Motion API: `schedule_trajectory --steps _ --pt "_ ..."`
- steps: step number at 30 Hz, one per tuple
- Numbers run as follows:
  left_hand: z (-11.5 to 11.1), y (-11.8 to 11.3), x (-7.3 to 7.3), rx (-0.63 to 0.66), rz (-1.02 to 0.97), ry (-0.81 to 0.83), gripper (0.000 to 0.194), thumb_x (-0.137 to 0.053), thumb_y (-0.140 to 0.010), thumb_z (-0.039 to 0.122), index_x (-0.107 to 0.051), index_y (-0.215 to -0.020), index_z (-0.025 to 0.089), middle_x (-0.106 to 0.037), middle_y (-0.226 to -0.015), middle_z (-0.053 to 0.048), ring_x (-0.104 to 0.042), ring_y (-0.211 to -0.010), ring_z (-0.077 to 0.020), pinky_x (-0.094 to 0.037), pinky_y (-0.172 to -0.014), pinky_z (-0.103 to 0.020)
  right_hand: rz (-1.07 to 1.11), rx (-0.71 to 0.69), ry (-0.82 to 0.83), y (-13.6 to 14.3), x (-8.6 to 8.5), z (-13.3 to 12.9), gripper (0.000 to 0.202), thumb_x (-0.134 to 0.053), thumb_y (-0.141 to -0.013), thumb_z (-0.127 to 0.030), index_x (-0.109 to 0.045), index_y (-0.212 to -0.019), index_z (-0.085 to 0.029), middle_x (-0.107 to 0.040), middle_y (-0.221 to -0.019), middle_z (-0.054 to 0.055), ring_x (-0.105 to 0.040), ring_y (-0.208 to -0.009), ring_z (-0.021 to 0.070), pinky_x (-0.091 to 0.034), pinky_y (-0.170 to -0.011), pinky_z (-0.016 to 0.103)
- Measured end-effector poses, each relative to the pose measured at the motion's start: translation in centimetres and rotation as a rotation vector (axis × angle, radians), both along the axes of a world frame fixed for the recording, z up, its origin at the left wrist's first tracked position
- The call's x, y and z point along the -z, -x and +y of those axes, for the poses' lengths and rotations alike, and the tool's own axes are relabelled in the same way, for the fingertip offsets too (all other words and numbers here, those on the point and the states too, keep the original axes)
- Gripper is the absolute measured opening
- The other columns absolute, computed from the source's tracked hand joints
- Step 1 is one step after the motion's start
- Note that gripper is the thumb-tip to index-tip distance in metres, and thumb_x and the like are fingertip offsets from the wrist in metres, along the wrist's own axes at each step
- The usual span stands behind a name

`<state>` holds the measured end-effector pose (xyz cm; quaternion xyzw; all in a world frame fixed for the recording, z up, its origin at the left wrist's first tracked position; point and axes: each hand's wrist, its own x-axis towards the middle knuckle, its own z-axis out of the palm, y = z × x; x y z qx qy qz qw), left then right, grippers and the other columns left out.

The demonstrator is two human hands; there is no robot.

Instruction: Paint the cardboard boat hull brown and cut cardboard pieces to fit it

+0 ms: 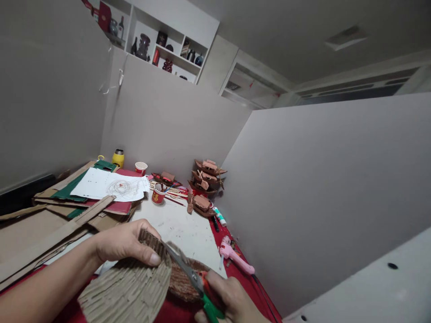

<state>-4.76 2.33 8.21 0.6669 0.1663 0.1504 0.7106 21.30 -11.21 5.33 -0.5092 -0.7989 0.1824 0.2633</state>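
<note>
My left hand (134,244) grips a ribbed piece of cardboard (131,287) between thumb and fingers, near its upper edge. The cardboard has a rounded outline and hangs tilted toward me. In my right hand (232,296) is a pair of scissors (193,273) with orange and green handles. The scissor blades reach up and left to the cardboard's edge by my left thumb; whether they are cutting into it I cannot tell. Behind the blades lies a brown, rough-textured rounded piece (183,282), partly hidden by the scissors and the cardboard.
A pink glue gun (235,255) lies at the right on the red cloth. Several small model boats (205,175) are stacked at the back, near a paper cup (158,196) and thin sticks. Cardboard sheets and a drawing (114,185) cover the left; partitions enclose the table.
</note>
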Motion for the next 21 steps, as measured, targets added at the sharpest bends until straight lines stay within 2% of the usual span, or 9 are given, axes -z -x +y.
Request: schedule_trajectory --steps 5,9,10,12,15,18,21 --pt "0.0 0.6 -0.2 0.003 0.015 0.023 0.024 -0.08 -0.059 0.034 -0.065 -0.06 0.015 -0.054 -0.054 0.004 -0.04 -0.051 -0.0095 -0.029 -0.05 -0.022 0.083 0.028 -0.038 0.3 -0.6 0.7 0.022 -0.064 -0.077 -0.034 -0.046 -0.072 -0.022 -0.037 -0.058 -0.007 -0.03 -0.051 0.0101 -0.028 -0.046 0.022" --pt "-0.4 0.0 -0.4 -0.037 0.059 -0.049 0.022 -0.079 -0.06 0.024 -0.067 -0.078 0.018 -0.059 -0.064 0.005 -0.046 -0.058 -0.0103 -0.035 -0.055 -0.02 0.252 0.086 -0.067 1.6 -2.6 1.7 0.028 -0.066 -0.079 -0.041 -0.047 -0.072 -0.021 -0.038 -0.06 -0.006 -0.034 -0.054 0.0111 -0.034 -0.049 0.021" --pt "-0.6 -0.2 -0.3 -0.026 0.071 -0.077 0.025 -0.078 -0.06 0.022 -0.066 -0.082 0.019 -0.058 -0.065 0.006 -0.047 -0.059 -0.0107 -0.035 -0.055 -0.019 0.301 0.084 -0.027 2.2 -3.1 2.0 0.031 -0.067 -0.078 -0.043 -0.047 -0.073 -0.021 -0.039 -0.061 -0.006 -0.035 -0.056 0.0114 -0.035 -0.05 0.021" --pt "-1.1 -0.8 0.0 -0.005 0.075 -0.124 0.03 -0.078 -0.059 0.018 -0.065 -0.086 0.02 -0.058 -0.067 0.007 -0.049 -0.063 -0.0117 -0.037 -0.057 -0.019 0.416 0.008 0.15 3.6 -3.6 2.6 0.031 -0.068 -0.079 -0.045 -0.051 -0.086 -0.02 -0.048 -0.069 -0.004 -0.042 -0.061 0.013 -0.039 -0.054 0.022" --pt "-1.6 -1.3 0.3 -0.006 0.016 -0.117 0.037 -0.075 -0.059 0.014 -0.066 -0.093 0.021 -0.062 -0.077 0.006 -0.054 -0.071 -0.0137 -0.042 -0.065 -0.022 0.451 -0.017 0.234 5.4 -3.1 3.5 0.029 -0.072 -0.075 -0.035 -0.051 -0.085 -0.02 -0.049 -0.071 -0.004 -0.041 -0.063 0.0116 -0.038 -0.054 0.021" --pt "-1.0 -1.3 0.5 -0.04 -0.111 0.004 0.037 -0.076 -0.063 0.023 -0.067 -0.098 0.02 -0.066 -0.088 0.002 -0.058 -0.079 -0.0163 -0.045 -0.073 -0.024 0.421 0.062 0.154 5.9 -2.1 4.0 0.02 -0.068 -0.077 -0.026 -0.049 -0.081 -0.02 -0.046 -0.065 -0.007 -0.04 -0.058 0.01 -0.038 -0.052 0.02" --pt "0.2 -1.4 0.9 -0.194 -0.28 0.237 0.035 -0.07 -0.074 0.036 -0.066 -0.103 0.017 -0.07 -0.093 -0.005 -0.063 -0.082 -0.018 -0.048 -0.074 -0.027 0.436 0.23 -0.061 5.2 -1.9 4.5 0.018 -0.065 -0.08 -0.028 -0.048 -0.08 -0.021 -0.049 -0.066 -0.006 -0.045 -0.057 0.0111 -0.041 -0.054 0.021"
